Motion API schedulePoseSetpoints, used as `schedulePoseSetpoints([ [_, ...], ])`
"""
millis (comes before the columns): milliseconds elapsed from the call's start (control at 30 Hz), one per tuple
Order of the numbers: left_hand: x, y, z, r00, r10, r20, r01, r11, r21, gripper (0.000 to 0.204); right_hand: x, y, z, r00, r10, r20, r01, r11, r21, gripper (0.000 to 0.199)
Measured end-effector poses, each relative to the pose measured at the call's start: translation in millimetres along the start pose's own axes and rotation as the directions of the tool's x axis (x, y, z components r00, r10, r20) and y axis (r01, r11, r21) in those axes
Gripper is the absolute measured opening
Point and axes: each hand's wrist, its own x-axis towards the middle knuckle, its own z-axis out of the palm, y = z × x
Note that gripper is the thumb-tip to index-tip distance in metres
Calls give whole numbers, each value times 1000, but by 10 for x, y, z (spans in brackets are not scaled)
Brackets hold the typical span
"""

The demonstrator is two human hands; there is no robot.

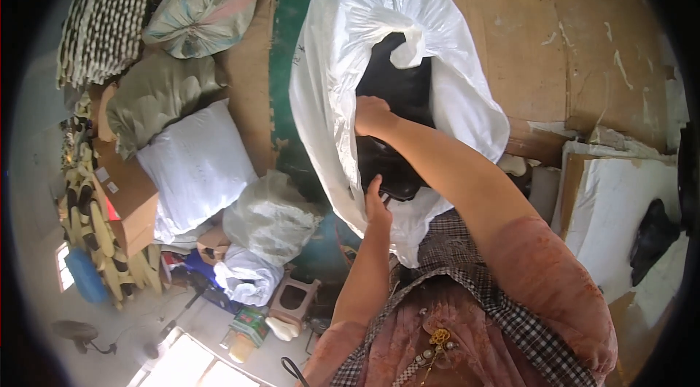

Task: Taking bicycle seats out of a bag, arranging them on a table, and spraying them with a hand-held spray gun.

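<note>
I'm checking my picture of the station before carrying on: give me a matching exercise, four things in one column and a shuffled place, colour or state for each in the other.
Things
1. Right hand
2. Left hand
3. Open sack
4. Box

Places, colours, states
A. Brown, in the left part of the picture
B. Higher of the two hands in the picture, at the left side of the opening
C. Lower of the two hands in the picture
D. White, with black contents showing inside

Pairs: 1-B, 2-C, 3-D, 4-A
</note>
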Motion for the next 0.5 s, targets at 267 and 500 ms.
schedulePoseSetpoints([
  [267,19,115,262,991,65,115,-36,970,-239,38,-1094,529,602,959,-170,-227,142,981,-135,62],
  [500,-566,321,488,955,291,60,-278,947,-160,45,-1475,815,493,936,-161,-313,212,968,134,61],
])
